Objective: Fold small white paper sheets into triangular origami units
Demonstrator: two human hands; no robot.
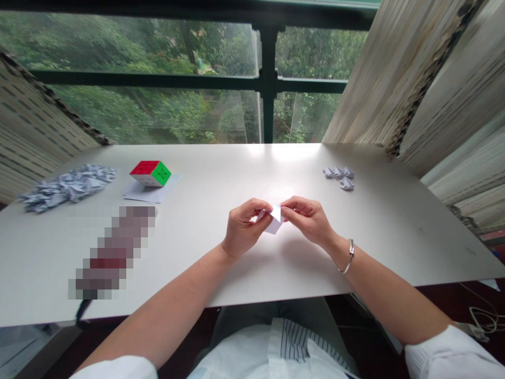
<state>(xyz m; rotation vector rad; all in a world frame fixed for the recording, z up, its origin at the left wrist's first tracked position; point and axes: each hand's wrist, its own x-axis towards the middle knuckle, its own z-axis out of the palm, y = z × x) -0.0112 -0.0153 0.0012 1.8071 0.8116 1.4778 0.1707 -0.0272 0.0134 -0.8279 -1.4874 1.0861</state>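
Both my hands meet over the middle of the white table (236,173), just above its surface. Between them is a small folded piece of white paper (275,221). My left hand (242,226) pinches its left side with thumb and fingers curled. On the paper's right side, my right hand (310,218) pinches it too; a silver bracelet (349,256) sits on that wrist. Part of the paper is hidden behind my fingers.
A puzzle cube (151,172) with red and green faces stands on a sheet of white paper (152,192) at the left. A heap of folded paper pieces (67,187) lies far left. A few folded paper pieces (340,176) lie at the right. A blurred-out object (114,252) lies front left.
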